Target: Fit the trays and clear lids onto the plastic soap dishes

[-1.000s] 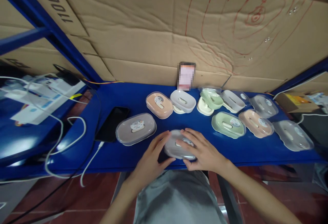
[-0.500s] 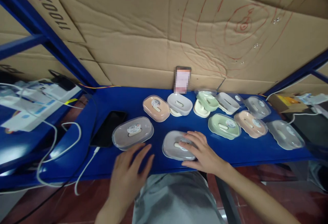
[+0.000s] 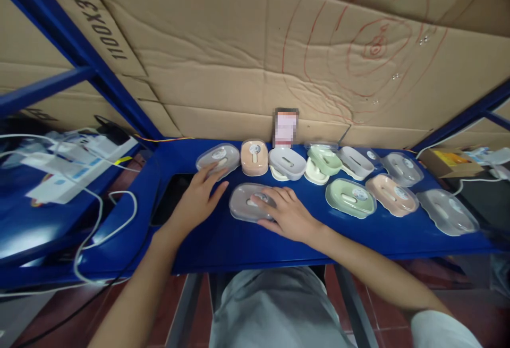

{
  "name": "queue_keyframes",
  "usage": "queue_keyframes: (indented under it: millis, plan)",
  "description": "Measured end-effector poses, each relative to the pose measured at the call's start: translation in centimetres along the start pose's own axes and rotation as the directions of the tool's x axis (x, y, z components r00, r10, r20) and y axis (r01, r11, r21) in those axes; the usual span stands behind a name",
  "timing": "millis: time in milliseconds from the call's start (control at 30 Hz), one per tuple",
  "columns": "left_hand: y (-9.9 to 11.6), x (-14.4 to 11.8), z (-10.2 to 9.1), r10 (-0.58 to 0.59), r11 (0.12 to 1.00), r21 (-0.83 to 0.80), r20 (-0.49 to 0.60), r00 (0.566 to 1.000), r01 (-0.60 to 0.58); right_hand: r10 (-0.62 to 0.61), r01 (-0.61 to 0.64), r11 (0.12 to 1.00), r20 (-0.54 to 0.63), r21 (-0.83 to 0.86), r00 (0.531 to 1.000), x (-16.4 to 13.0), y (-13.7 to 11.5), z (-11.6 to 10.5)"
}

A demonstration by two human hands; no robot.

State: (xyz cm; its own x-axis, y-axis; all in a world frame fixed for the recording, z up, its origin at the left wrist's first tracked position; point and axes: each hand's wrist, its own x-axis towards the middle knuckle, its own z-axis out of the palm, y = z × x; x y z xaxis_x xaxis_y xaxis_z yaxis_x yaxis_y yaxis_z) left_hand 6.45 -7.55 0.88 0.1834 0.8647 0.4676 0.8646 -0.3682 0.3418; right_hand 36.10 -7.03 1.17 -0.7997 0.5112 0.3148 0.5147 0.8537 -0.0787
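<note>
Your right hand (image 3: 289, 215) lies over the right end of the near grey box (image 3: 241, 204), at the middle of the blue table (image 3: 247, 247). The fingers bend over the clear lid and the thumb reaches its near edge; they cover that end and part of the label, and you cannot tell whether the hand grips or merely rests. Your left hand (image 3: 195, 199) is open, its fingers spread over the near side of the far grey box (image 3: 205, 163) at the far left; contact is uncertain, since the fingers mask the near rim. The same hand and wrist hide the right part of a dark phone (image 3: 169, 196).

To the right of the far grey box stands a peach box (image 3: 254, 164), just beside an uncovered pale tub (image 3: 287, 163), which conceals most of a cream piece (image 3: 278, 175) beneath it. The upright panel (image 3: 286, 127) behind is pixelated and unreadable. Label print on the boxes is too small to read. The bottom edge cuts off your left forearm and your right sleeve (image 3: 438, 329).
</note>
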Motion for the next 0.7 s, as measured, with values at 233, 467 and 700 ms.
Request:
queue_keyframes:
  millis: [233,467,700]
  plan:
    - [2.5,-1.5,0.1,0.088,0.994,0.073,-0.018,0.996,-0.087,0.232,-0.233,0.972,-0.125,0.009,0.965,3.2,3.8,0.2]
    - [3.3,-2.4,1.5,0.048,0.967,0.247,0.035,0.998,-0.055,0.383,-0.383,0.923,-0.013,-0.042,0.924,-1.6,7.4,-0.2]
    - [6.8,-3.6,0.9,0.077,0.988,0.131,0.036,0.996,-0.081,0.286,-0.286,0.958,-0.047,0.019,0.957,-7.3,2.9,-1.4]
